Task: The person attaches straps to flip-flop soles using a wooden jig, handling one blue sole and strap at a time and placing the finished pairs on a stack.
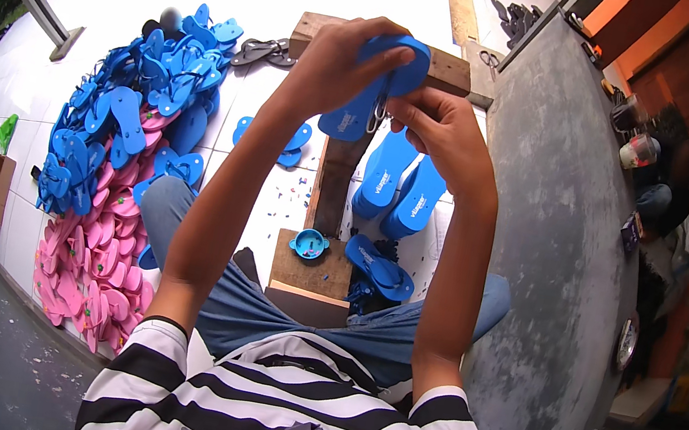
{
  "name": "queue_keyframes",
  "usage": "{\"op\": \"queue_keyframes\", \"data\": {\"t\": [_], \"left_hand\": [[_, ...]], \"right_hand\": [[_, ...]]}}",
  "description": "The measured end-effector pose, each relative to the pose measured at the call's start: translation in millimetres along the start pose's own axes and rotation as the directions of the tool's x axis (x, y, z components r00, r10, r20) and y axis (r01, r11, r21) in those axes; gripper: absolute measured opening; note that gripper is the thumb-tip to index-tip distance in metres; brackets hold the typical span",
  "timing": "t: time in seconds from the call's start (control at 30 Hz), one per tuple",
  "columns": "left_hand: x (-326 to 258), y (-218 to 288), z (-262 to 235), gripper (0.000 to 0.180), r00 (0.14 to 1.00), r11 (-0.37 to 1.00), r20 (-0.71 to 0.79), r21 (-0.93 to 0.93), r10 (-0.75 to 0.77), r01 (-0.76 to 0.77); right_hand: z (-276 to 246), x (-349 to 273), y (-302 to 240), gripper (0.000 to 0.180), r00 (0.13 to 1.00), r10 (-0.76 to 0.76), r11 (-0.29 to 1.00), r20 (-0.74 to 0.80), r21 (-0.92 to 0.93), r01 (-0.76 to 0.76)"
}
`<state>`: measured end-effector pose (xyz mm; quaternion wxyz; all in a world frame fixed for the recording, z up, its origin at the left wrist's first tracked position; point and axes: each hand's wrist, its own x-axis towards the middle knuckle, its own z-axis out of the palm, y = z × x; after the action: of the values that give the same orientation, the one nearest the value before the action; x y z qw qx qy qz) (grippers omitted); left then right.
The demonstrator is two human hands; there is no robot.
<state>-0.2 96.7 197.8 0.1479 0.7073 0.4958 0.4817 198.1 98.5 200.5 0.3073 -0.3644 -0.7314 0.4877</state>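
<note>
My left hand (pixel 334 66) is closed around a blue flip-flop sole (pixel 348 120), raised above the wooden beam (pixel 333 178) with its thumb across the top. Beside the sole's right edge, my right hand (pixel 450 140) pinches a thin metal wire tool (pixel 379 109) with a looped end. Whether the tool goes through the sole cannot be made out. Below my hands, two stacks of blue soles (pixel 417 200) stand right of the beam. A blue flip-flop (pixel 379 269) lies closer to me. A small blue dish (pixel 311 244) with tiny pieces inside rests on a wooden block.
At left lies a large heap of blue flip-flops (pixel 126 121) and pink flip-flops (pixel 90 272). A dark pair of sandals (pixel 258 52) is by the crossbeam (pixel 450 71). Scissors (pixel 489 58) lie beyond it. Another person (pixel 682 173) sits at far right, beside the grey floor (pixel 559 253).
</note>
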Motion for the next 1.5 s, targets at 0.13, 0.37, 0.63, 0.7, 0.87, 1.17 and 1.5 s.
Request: {"op": "queue_keyframes", "data": {"t": [0.13,0.37,0.63,0.7,0.87,1.17,1.5], "left_hand": [[-27.0,7.0,-0.3,0.028,0.997,0.991,-0.032,-0.118,0.064,-0.068],[-41.4,7.0,2.8,0.029,0.997,0.983,-0.043,-0.167,0.065,-0.072],[-56.3,10.6,17.3,0.027,0.987,0.974,-0.16,-0.228,-0.028,-0.009],[-86.5,25.5,19.9,0.025,0.972,0.921,-0.18,-0.382,-0.154,0.075],[-191.0,72.0,12.9,0.027,0.998,0.916,-0.033,-0.399,-0.046,0.029],[-144.1,20.8,32.2,0.035,0.909,0.834,0.072,-0.372,-0.411,0.407],[-143.3,-6.3,24.7,0.037,0.963,0.918,-0.17,-0.374,-0.209,0.133]], "right_hand": [[11.9,-24.1,1.8,0.017,0.995,-0.074,0.996,-0.069,0.041,0.077],[35.3,-11.9,33.4,0.035,0.779,-0.384,0.904,-0.496,-0.031,0.426],[68.3,-7.0,32.3,0.025,0.874,-0.27,0.881,-0.403,0.263,0.393],[78.6,-31.7,21.2,0.022,0.87,-0.219,0.907,-0.442,0.238,0.349],[115.3,-152.3,24.0,0.032,0.911,-0.154,0.924,-0.382,0.271,0.269],[119.2,-104.0,72.4,0.027,0.955,-0.088,0.955,-0.284,-0.298,-0.001],[129.9,-93.8,95.6,0.057,0.913,0.176,-0.027,0.369,0.929,-0.37]]}}
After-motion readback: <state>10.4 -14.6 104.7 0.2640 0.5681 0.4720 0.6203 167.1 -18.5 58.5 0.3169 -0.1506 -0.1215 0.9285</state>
